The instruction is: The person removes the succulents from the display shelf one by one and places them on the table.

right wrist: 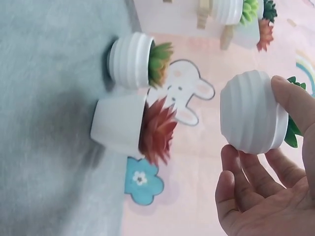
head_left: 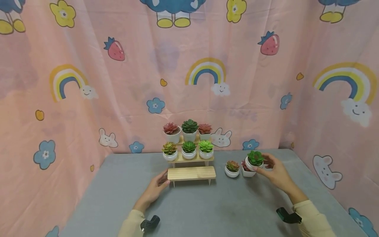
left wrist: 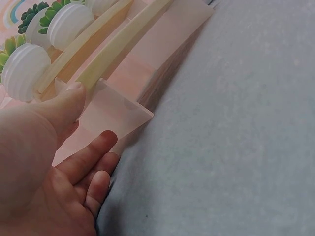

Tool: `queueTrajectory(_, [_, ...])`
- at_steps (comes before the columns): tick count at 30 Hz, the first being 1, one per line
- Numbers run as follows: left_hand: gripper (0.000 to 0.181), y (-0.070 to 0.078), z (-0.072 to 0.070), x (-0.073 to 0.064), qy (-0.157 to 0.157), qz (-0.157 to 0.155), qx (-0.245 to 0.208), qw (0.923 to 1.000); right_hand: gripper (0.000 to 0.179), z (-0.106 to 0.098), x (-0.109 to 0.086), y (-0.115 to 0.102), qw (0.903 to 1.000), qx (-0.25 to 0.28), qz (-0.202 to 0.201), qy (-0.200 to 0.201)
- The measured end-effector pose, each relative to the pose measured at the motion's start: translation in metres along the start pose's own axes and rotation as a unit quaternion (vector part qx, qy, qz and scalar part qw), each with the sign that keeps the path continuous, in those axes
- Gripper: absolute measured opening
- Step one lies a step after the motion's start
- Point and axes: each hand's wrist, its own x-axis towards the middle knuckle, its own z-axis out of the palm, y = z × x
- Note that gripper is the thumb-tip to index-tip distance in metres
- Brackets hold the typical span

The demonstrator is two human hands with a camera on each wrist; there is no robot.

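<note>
My right hand point(head_left: 278, 172) holds a round white ribbed pot point(right wrist: 251, 113) with a green succulent point(head_left: 256, 158), thumb on one side and fingers on the other. The pot is raised off the table, in front of a square white pot point(right wrist: 118, 123) with a red succulent, partly hidden in the head view. Just left of these stands a ribbed pot point(head_left: 232, 172) with an orange-green succulent. My left hand point(head_left: 152, 189) rests at the left end of the tiered stand's lowest wooden board point(head_left: 191, 173). Its thumb touches the board's end; the other fingers are relaxed beside a translucent leg point(left wrist: 110, 110).
The stand's middle tier point(head_left: 192, 158) bears three potted succulents in a row. Behind them, the top tier bears two red ones and a dark green succulent point(head_left: 189, 126). A grey cloth-covered table point(head_left: 189, 214) meets a pink patterned curtain point(head_left: 133, 92) at the back.
</note>
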Motion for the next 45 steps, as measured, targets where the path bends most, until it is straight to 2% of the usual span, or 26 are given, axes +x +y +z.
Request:
queueTrajectory(9, [0.061, 0.002, -0.002, 0.001, 0.001, -0.005, -0.016, 0.9999, 0.071, -0.009, 0.007, 0.020, 0.9994, 0.002, 0.034, 0.007])
queueTrajectory(17, [0.061, 0.000, -0.001, 0.001, 0.000, -0.007, 0.004, 1.0000, 0.075, -0.017, 0.007, 0.036, 0.9986, 0.015, 0.049, 0.009])
queueTrajectory(22, [0.062, -0.002, 0.000, 0.001, 0.002, -0.025, -0.020, 0.9995, 0.079, -0.019, 0.009, 0.047, 0.9976, 0.017, 0.067, 0.008])
queueTrajectory(25, [0.061, -0.001, 0.000, 0.001, 0.000, -0.018, -0.020, 0.9996, 0.080, -0.020, 0.010, 0.055, 0.9967, 0.014, 0.079, 0.001])
queueTrajectory(34, [0.062, 0.001, 0.000, 0.002, -0.003, -0.030, -0.024, 0.9993, 0.080, -0.015, 0.011, 0.080, 0.9933, -0.013, 0.114, -0.017])
queueTrajectory(45, [0.061, 0.001, 0.000, 0.003, 0.000, -0.031, -0.024, 0.9992, 0.081, -0.006, 0.012, 0.096, 0.9917, -0.016, 0.123, -0.033])
